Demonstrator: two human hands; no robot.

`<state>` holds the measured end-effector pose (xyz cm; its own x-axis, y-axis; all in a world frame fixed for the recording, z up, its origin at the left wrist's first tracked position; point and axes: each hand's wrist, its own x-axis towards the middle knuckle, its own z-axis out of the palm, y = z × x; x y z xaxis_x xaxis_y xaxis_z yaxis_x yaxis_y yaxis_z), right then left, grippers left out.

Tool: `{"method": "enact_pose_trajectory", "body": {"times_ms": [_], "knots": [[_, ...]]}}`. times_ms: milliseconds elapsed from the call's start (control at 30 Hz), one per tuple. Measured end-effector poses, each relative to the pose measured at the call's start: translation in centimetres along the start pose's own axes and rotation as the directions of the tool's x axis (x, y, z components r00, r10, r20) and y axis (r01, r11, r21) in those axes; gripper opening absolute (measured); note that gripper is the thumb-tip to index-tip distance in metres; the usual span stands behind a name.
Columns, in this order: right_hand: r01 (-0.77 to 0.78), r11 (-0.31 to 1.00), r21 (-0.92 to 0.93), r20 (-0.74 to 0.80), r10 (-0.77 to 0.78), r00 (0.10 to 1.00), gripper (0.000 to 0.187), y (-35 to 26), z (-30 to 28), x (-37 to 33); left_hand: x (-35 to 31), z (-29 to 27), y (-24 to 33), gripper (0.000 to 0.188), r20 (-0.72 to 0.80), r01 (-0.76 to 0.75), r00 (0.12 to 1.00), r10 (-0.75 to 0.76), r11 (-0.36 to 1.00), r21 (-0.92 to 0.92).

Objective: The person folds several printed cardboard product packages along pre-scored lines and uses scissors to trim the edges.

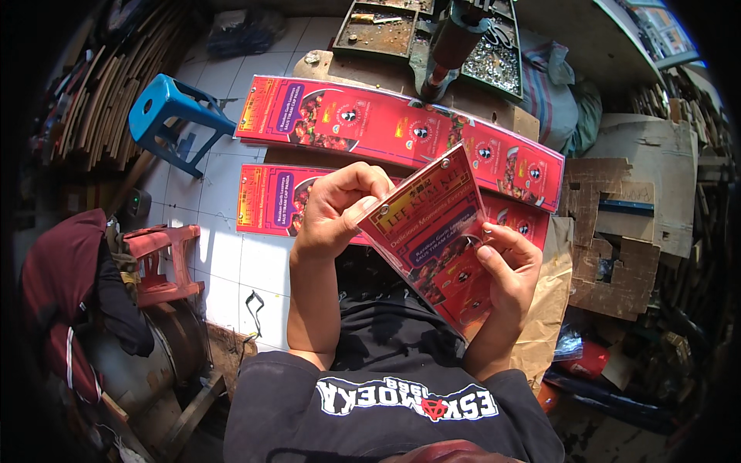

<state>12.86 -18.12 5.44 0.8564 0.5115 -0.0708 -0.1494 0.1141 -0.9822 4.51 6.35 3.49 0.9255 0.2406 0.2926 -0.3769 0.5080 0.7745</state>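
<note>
My left hand [343,204] grips the upper left edge of a red printed sign panel [444,258], its thumb on the front. The panel is tilted in front of my chest, with small metal eyelets at its two top corners. My right hand [509,262] is at the panel's right edge, thumb and forefinger close together around something too small to name. A thin glint shows beside those fingertips. Beyond my hands lies a long stack of matching red panels [378,123]. A second row of red panels [266,199] lies nearer, partly hidden behind my hands.
At the far side stands a hand press [455,46] between green metal trays [509,69] of small metal pieces. A blue stool [174,116] and a red stool [170,258] are to the left. Cut cardboard [614,239] and brown paper [544,316] lie right.
</note>
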Motion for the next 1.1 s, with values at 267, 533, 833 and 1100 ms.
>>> {"method": "enact_pose_trajectory", "body": {"times_ms": [267,533,833,1100], "knots": [[-0.005,0.999,-0.031,0.018,0.005,1.0,0.029,0.0,0.1,0.0,-0.5,-0.5,1.0,0.015,-0.003,-0.048,0.999,0.049,0.987,0.153],[0.024,0.999,-0.049,-0.024,-0.026,0.999,0.031,-0.2,0.7,0.0,-0.8,-1.6,1.4,0.008,-0.184,-0.125,0.967,0.176,0.958,0.258],[0.041,0.995,-0.089,-0.159,-0.055,0.986,0.03,-0.1,-1.1,0.4,-3.3,-7.4,5.0,0.019,-0.705,0.028,0.339,0.623,0.743,0.669],[0.044,0.991,-0.128,-0.183,-0.067,0.981,0.03,0.2,-0.9,0.6,-3.0,-7.1,4.1,0.032,-0.569,-0.069,0.384,0.727,0.637,0.768]]}}
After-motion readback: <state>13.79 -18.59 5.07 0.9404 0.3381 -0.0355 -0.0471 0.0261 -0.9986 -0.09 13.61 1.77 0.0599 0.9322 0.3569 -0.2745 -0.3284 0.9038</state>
